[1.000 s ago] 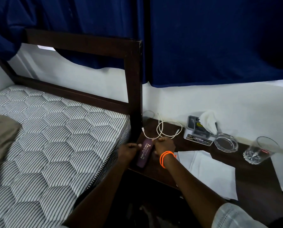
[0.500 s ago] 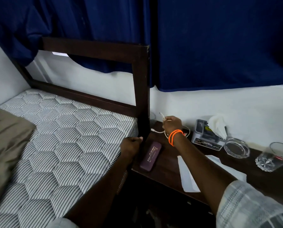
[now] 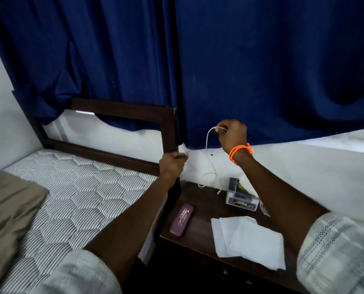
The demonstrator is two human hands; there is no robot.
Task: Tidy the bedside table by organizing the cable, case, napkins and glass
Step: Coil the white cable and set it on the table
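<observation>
My right hand (image 3: 233, 135) is raised in front of the blue curtain and pinches one end of the white cable (image 3: 207, 145). The cable hangs down in a loop to the back of the dark wooden bedside table (image 3: 200, 209). My left hand (image 3: 172, 164) is curled in a fist at the foot of the bedpost, with nothing visible in it. A purple case (image 3: 181, 219) lies near the table's left edge. White napkins (image 3: 248, 240) are spread flat at the table's front. My right arm covers the table's right side, and no glass is visible.
A small grey tissue box (image 3: 240, 198) stands at the back of the table against the white wall. The dark headboard (image 3: 121, 111) and striped mattress (image 3: 81, 194) lie left of the table. A brown cloth (image 3: 7, 209) rests on the bed.
My right hand has lifted the cable end from the table up to curtain height. My left hand has risen along the bedpost. The view has tilted upward.
</observation>
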